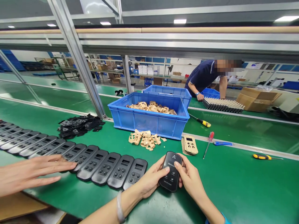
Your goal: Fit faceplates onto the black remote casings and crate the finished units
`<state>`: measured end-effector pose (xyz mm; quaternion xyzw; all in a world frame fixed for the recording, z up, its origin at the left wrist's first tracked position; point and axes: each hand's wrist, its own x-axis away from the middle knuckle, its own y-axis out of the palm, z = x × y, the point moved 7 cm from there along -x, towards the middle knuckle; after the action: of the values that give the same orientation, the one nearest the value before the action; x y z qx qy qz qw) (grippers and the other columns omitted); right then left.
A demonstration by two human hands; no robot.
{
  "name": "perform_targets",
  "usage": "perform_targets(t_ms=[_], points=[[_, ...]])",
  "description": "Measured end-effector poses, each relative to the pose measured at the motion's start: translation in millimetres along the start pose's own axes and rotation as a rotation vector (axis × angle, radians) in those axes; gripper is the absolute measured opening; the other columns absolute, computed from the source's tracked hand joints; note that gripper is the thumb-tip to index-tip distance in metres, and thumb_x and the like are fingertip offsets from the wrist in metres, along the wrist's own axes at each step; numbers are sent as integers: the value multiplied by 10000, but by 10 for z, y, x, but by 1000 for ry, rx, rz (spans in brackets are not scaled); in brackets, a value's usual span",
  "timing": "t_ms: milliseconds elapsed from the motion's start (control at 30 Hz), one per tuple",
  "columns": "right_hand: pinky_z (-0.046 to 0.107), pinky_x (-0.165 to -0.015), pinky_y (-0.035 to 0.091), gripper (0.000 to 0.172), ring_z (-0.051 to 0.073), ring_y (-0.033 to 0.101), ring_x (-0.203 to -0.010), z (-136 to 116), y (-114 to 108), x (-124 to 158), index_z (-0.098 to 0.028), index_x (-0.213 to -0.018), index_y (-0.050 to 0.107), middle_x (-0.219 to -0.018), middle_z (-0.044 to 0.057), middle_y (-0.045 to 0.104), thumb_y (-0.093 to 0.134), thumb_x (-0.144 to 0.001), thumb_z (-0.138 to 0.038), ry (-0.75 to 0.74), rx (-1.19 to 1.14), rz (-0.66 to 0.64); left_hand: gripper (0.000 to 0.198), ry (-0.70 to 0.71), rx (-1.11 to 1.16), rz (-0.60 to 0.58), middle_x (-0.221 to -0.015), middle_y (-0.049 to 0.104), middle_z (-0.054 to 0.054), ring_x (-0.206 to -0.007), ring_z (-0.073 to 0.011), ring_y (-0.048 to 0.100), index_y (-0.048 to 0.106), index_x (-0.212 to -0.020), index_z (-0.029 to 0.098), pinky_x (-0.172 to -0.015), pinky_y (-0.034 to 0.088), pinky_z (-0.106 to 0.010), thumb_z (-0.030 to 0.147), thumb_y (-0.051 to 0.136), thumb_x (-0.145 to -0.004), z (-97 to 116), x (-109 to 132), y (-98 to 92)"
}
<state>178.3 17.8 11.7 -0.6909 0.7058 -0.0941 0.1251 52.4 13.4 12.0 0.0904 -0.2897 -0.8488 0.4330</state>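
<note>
My left hand (149, 179) and my right hand (190, 175) together grip a black remote-control housing (171, 171) just above the green belt, thumbs on its face. A bangle sits on my left wrist. Left of it, a long overlapping row of black remote housings (93, 161) runs along the belt. Another person's hand (30, 174) reaches in flat from the left edge, fingers spread near that row.
A blue bin (149, 119) holds tan card pieces, with a loose heap (146, 139), a small stack of tan button cards (190, 145) and a pile of black parts (78, 126) nearby. Screwdrivers (208, 143) lie at right. A co-worker (205, 77) bends over a tray beyond.
</note>
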Motion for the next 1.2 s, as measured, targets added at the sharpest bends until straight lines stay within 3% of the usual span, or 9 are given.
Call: perform_targets(t_ms=[167,400,533,633,700,900,1033,1100,1200], points=[[233,-360,435,533,147,502,-325,16,-12,2,-144,-1234,486,-419,-67,511,485,-874,-537,15,-37,51,1123,54,-50,-125,-924,661,-63,-831,-193,634,132,-1466,263,-736,485,-315,114,839,-606,-26,-5,155],[215,-361,413,547,129,496,-344,-38,-21,16,-153,-1256,485,-456,-61,523,504,-866,-536,-15,-92,54,945,107,-134,-71,-873,641,-54,-758,-186,620,222,-1424,237,-582,484,-254,232,803,-679,-59,-9,155],[207,-376,393,557,107,457,-371,-74,-15,6,-173,-1291,444,-524,-57,541,527,-860,-515,-67,-106,50,803,38,-157,31,-1007,647,-95,-800,-225,655,150,-1460,263,-674,533,-357,411,632,-835,-100,-14,43],[194,-372,360,493,87,461,-422,-76,-82,-61,-212,-1236,410,-760,-5,630,539,-856,-498,-107,-161,55,761,100,-227,60,-1266,549,-119,-1038,-260,601,201,-1463,275,-867,499,-398,445,606,-842,-62,-45,-9],[198,-388,368,441,104,502,-469,-36,-185,-146,-215,-1197,404,-800,4,625,491,-877,-507,-101,-151,54,756,185,-331,43,-1339,484,-124,-1165,-259,515,246,-1457,246,-975,443,-392,439,622,-830,-8,-62,-8],[300,-610,490,410,188,615,-657,154,-567,-394,-163,-1090,564,-770,28,628,484,-845,-482,-98,93,99,635,350,-929,9,-1307,485,-104,-1215,-265,458,457,-1342,243,-1058,375,-414,301,699,-759,83,-37,72],[367,-752,500,365,235,641,-779,245,-567,-442,-154,-978,664,-828,76,680,514,-792,-430,-139,236,100,941,291,-1145,-27,-1444,346,-105,-1317,-291,356,241,-1468,270,-1118,300,-444,182,723,-664,-7,-32,101],[378,-762,507,369,238,650,-764,259,-535,-445,-147,-990,679,-829,86,695,508,-796,-410,-161,297,104,996,262,-1203,-15,-1492,268,-106,-1348,-287,318,141,-1493,268,-1124,296,-437,147,692,-671,-48,-40,90],[359,-745,519,349,233,661,-762,226,-534,-442,-160,-986,691,-844,85,709,490,-841,-406,-209,387,118,1000,248,-1250,-9,-1512,231,-113,-1375,-288,277,109,-1498,259,-1137,274,-446,140,675,-682,-75,-57,89]])
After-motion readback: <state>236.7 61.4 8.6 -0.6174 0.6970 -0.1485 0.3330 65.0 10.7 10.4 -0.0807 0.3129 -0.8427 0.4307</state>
